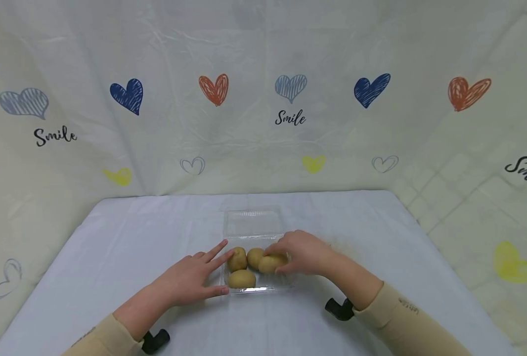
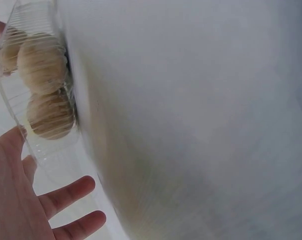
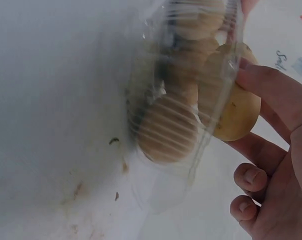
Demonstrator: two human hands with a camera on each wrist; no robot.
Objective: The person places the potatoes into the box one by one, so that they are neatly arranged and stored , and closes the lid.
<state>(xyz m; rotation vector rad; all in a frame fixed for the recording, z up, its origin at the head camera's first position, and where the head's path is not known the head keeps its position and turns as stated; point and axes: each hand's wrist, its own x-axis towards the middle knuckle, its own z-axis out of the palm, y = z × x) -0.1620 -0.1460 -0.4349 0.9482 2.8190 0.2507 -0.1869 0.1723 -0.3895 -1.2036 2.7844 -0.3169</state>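
Note:
A clear plastic clamshell box (image 1: 265, 289) stands on the table with several potatoes in it. My right hand (image 1: 308, 254) pinches a potato (image 3: 238, 112) between thumb and fingers at the box's right side; in the right wrist view part of this potato sticks up past the rim. Beneath it, another potato (image 3: 167, 131) shows through the ribbed wall. The left hand (image 1: 190, 279) has its fingers spread along the left side of the box, fingertips right at the rim. Closest to that hand are one potato (image 1: 237, 259) at the back left and another (image 1: 242, 279) at the front left.
The box's hinged lid (image 1: 252, 222) lies folded back, away from me. White cloth covers the table (image 1: 148, 237). Small dark crumbs (image 3: 114, 141) and brownish stains (image 3: 78, 190) mark the cloth right of the box. Behind stands a curtain (image 1: 254, 173) printed with hearts.

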